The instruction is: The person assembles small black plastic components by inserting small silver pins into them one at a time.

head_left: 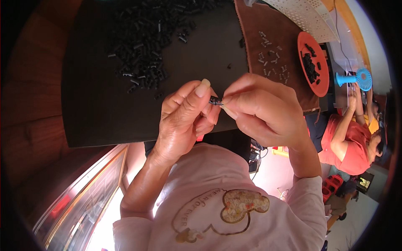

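Note:
In front of my chest, both hands meet over the near edge of the dark table. Between its thumb and fingers my left hand (183, 115) holds a small black plastic cylinder (215, 100). My right hand (268, 111) is closed in a pinch at the cylinder's right end; what its fingertips grip is too small to make out. Beyond my left hand lies a large heap of similar black cylinders (144, 50). Several small metal springs (274, 60) are scattered on a brown cloth (257, 21), past my right hand.
On the cloth's right side stands an orange-red plate (322, 85) with several black pieces in it. A white perforated basket (299, 14) is at the far right. Beyond the plate is a small blue fan (363, 79). A person in a red shirt (345, 146) sits at the right.

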`<state>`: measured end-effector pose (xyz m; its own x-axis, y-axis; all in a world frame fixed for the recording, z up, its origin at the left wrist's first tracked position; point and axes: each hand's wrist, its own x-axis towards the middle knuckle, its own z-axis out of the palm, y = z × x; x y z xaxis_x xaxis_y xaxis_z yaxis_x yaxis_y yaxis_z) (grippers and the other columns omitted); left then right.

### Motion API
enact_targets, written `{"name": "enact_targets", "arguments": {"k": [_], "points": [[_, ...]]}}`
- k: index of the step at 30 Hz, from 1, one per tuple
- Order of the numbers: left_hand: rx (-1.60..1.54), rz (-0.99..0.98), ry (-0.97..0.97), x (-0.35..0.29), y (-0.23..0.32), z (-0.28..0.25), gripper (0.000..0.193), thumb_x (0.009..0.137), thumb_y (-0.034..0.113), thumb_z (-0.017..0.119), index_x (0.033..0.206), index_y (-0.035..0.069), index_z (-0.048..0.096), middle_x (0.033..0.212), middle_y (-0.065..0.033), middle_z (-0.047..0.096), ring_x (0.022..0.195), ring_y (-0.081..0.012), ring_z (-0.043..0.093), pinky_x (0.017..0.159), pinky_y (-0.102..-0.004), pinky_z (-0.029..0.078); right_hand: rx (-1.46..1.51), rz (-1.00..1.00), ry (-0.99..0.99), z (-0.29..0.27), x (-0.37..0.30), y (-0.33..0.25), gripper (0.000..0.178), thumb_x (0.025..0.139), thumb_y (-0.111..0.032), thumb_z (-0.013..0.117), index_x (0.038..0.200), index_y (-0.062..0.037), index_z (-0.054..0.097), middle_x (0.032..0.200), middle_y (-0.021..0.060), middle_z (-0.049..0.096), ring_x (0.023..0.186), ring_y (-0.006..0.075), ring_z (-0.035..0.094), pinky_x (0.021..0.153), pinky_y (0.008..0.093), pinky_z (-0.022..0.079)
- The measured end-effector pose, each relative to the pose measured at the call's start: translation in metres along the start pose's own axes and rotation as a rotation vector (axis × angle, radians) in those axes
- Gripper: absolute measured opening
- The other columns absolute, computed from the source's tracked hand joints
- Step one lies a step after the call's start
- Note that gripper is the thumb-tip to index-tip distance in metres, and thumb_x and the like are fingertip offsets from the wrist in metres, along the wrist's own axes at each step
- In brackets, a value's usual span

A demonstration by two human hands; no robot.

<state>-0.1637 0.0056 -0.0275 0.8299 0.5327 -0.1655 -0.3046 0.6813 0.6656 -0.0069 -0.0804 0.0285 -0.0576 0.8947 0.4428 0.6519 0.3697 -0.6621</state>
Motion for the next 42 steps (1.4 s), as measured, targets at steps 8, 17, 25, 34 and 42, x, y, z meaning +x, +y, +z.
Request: {"name": "enact_targets", "arguments": {"k": [8, 17, 25, 34, 42], "points": [[0.001, -0.058, 0.024, -0.001, 0.003, 0.000, 0.038, 0.103, 0.031, 0.050, 0.073, 0.007, 0.052, 0.059, -0.0004, 0.049, 0.045, -0.0028, 0.027, 0.040, -0.0214, 0.020, -0.017, 0.001, -0.002, 0.005, -0.003, -0.003, 0.019, 0.074, 0.011, 0.068, 0.090, 0.0016, 0.064, 0.086, 0.0127, 0.065, 0.061, 0.0195, 0.061, 0.054, 0.0274, 0.049], [0.013, 0.046, 0.082, 0.002, -0.004, 0.010, 0.040, 0.103, 0.035, 0.050, 0.075, 0.007, 0.055, 0.058, 0.0022, 0.048, 0.045, -0.0016, 0.027, 0.040, -0.0206, 0.021, 0.004, -0.023, 0.029, 0.008, -0.004, 0.002, 0.018, 0.075, 0.007, 0.071, 0.090, 0.0011, 0.064, 0.086, 0.0136, 0.064, 0.062, 0.0203, 0.061, 0.053, 0.0269, 0.049], [0.201, 0.016, -0.032, -0.001, -0.002, -0.004, 0.040, 0.096, 0.039, 0.061, 0.073, 0.006, 0.058, 0.057, 0.0036, 0.049, 0.047, -0.0011, 0.038, 0.040, -0.0186, 0.029, -0.197, 0.038, -0.214, -0.009, 0.010, 0.007, 0.032, 0.072, -0.023, 0.080, 0.087, -0.0055, 0.059, 0.071, 0.0064, 0.053, 0.052, 0.0209, 0.054, 0.044, 0.0320, 0.041], [0.269, 0.054, -0.160, -0.002, 0.000, 0.001, 0.043, 0.099, 0.040, 0.056, 0.072, 0.006, 0.060, 0.062, 0.0020, 0.053, 0.059, -0.0023, 0.050, 0.051, -0.0185, 0.041, -0.221, -0.170, -0.130, -0.003, 0.006, 0.015, 0.025, 0.059, -0.018, 0.073, 0.063, -0.0115, 0.049, 0.060, 0.0014, 0.044, 0.048, 0.0217, 0.048, 0.040, 0.0347, 0.036], [0.198, 0.077, -0.131, 0.003, -0.004, 0.002, 0.053, 0.105, 0.038, 0.040, 0.066, 0.004, 0.050, 0.059, -0.0040, 0.049, 0.050, -0.0067, 0.036, 0.046, -0.0241, 0.025, -0.329, -0.164, 0.090, -0.010, -0.010, 0.024, 0.031, 0.057, -0.017, 0.074, 0.061, -0.0095, 0.045, 0.061, 0.0042, 0.046, 0.045, 0.0220, 0.044, 0.041, 0.0325, 0.034]]}}
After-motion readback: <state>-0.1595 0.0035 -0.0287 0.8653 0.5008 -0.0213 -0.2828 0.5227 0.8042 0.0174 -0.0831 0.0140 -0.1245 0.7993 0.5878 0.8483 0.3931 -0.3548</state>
